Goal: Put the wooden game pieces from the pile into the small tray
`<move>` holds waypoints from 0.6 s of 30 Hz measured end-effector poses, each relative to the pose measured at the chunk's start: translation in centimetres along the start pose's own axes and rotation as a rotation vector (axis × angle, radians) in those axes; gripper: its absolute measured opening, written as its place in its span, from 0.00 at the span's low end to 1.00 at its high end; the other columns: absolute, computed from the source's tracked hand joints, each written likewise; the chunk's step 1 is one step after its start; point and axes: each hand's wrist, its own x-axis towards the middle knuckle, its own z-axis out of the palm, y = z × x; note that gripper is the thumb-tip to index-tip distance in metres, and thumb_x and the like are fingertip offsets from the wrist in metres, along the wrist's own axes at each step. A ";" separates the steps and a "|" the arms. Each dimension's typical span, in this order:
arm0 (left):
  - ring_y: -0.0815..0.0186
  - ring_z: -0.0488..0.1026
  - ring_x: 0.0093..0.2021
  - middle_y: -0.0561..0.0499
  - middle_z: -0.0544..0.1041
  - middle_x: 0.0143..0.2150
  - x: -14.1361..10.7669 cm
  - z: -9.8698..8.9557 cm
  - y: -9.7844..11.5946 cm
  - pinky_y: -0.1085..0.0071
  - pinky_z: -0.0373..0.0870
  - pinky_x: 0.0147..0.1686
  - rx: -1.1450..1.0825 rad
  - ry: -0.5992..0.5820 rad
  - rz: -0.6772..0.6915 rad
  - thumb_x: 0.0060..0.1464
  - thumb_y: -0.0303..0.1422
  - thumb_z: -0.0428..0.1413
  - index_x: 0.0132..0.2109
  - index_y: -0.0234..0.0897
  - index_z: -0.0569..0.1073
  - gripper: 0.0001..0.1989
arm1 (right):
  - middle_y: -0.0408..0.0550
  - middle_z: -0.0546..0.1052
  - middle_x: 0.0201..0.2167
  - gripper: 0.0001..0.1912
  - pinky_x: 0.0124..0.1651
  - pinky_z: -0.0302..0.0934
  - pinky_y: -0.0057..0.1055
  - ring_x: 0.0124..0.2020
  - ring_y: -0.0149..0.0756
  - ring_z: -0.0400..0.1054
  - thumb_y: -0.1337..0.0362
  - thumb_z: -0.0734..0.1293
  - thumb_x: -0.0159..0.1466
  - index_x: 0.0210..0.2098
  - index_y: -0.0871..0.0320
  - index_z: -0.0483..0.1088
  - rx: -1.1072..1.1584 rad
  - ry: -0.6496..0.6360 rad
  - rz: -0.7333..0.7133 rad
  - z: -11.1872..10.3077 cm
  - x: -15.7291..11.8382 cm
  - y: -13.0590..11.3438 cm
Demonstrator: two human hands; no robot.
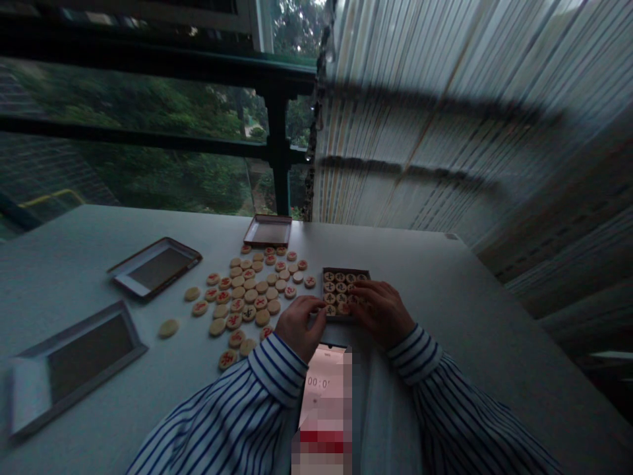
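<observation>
A small dark-rimmed box (346,270) holds rows of round wooden Chinese chess pieces, their dark characters facing up. At its near left corner is my left hand (299,324), closed, thumb and forefinger drawn together; whether they grip a piece or the box edge I cannot tell. My right hand (384,311) lies over the right side of the box, fingers stretched and slightly bent across the pieces, thumb apart from them. It hides the pieces beneath. Left of the box, many loose chess pieces (249,288) are spread out, some showing red characters, others blank sides.
A phone (326,382) showing a timer lies between my forearms. Shallow trays or lids stand on the white table (475,316): one at the back (268,231), one at left (161,267), one near left (79,363). Behind are a railing and a string curtain (395,132).
</observation>
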 end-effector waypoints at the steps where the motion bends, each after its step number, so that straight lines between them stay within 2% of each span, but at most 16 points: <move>1: 0.69 0.71 0.30 0.48 0.73 0.32 0.0 -0.1 0.0 0.73 0.70 0.29 0.000 0.012 0.005 0.48 0.28 0.50 0.34 0.34 0.71 0.06 | 0.51 0.74 0.38 0.09 0.45 0.57 0.39 0.40 0.38 0.66 0.62 0.63 0.56 0.36 0.57 0.69 0.013 0.046 0.010 -0.2 0.1 0.0; 7: 0.70 0.71 0.29 0.49 0.74 0.31 0.3 -0.7 0.2 0.74 0.71 0.28 -0.021 0.103 0.011 0.48 0.29 0.50 0.34 0.35 0.71 0.07 | 0.49 0.75 0.33 0.07 0.43 0.59 0.37 0.37 0.36 0.68 0.65 0.60 0.57 0.33 0.58 0.69 0.038 0.229 0.070 -1.3 0.4 0.4; 18: 0.70 0.72 0.29 0.49 0.75 0.32 1.0 -2.8 1.0 0.74 0.71 0.31 -0.042 0.256 -0.028 0.48 0.33 0.51 0.35 0.34 0.72 0.08 | 0.49 0.75 0.30 0.08 0.41 0.61 0.36 0.34 0.36 0.68 0.64 0.59 0.58 0.32 0.59 0.69 0.032 0.327 0.101 -1.8 0.4 1.5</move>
